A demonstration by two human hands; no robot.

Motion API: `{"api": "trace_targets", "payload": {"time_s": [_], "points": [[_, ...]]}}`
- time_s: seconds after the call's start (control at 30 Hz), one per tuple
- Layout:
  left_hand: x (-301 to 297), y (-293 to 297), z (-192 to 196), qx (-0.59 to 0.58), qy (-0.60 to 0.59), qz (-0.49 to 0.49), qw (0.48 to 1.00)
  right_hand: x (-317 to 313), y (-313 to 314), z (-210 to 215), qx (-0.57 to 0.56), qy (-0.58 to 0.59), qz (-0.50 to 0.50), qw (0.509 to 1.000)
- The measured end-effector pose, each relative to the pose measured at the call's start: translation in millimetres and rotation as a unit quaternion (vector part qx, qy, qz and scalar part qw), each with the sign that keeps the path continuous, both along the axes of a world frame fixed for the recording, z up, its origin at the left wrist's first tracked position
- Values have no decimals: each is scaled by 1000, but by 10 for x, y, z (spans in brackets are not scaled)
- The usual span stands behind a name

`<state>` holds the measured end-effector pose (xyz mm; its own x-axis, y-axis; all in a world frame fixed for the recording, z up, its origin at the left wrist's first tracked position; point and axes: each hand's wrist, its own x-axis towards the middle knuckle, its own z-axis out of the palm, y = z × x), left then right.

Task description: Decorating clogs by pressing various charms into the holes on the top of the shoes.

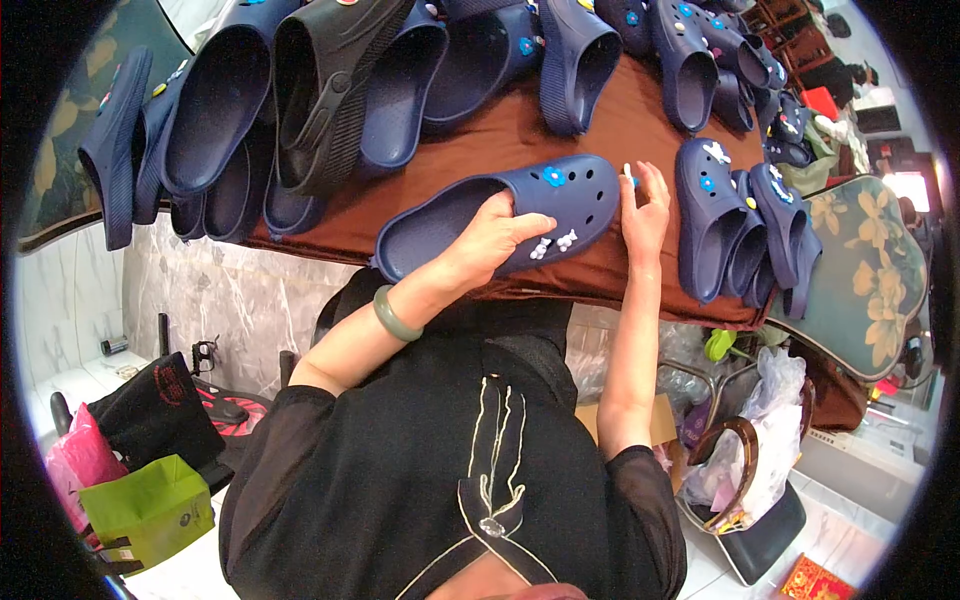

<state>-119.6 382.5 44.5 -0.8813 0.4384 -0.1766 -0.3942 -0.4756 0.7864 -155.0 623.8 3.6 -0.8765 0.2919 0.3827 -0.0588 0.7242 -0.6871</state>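
Observation:
A navy blue clog [455, 205] lies over the brown cloth in front of me, its toe to the right. My left hand [495, 235] grips it, fingers reaching into the foot opening and thumb on the upper. On the upper sit a blue flower charm [554, 176] and white charms [566, 240] among rows of round holes. Just right of the toe, my right hand [645, 210] is raised with its fingertips closed round a small charm [628, 170]. Only a white tip and a bit of blue show of it.
Several navy clogs [220, 110] and a black clog [330, 90] stand along the far left of the brown-covered table [440, 150]. More decorated clogs [710, 220] stand to the right. Below are a green bag [150, 510] and a basket with clear plastic bags [760, 440].

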Motion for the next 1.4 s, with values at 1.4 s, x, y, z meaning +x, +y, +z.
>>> {"api": "trace_targets", "payload": {"time_s": [1.4], "points": [[-182, 6, 11, -54, -3, 13, 998, 722, -788, 156, -274, 36, 90, 957]]}}
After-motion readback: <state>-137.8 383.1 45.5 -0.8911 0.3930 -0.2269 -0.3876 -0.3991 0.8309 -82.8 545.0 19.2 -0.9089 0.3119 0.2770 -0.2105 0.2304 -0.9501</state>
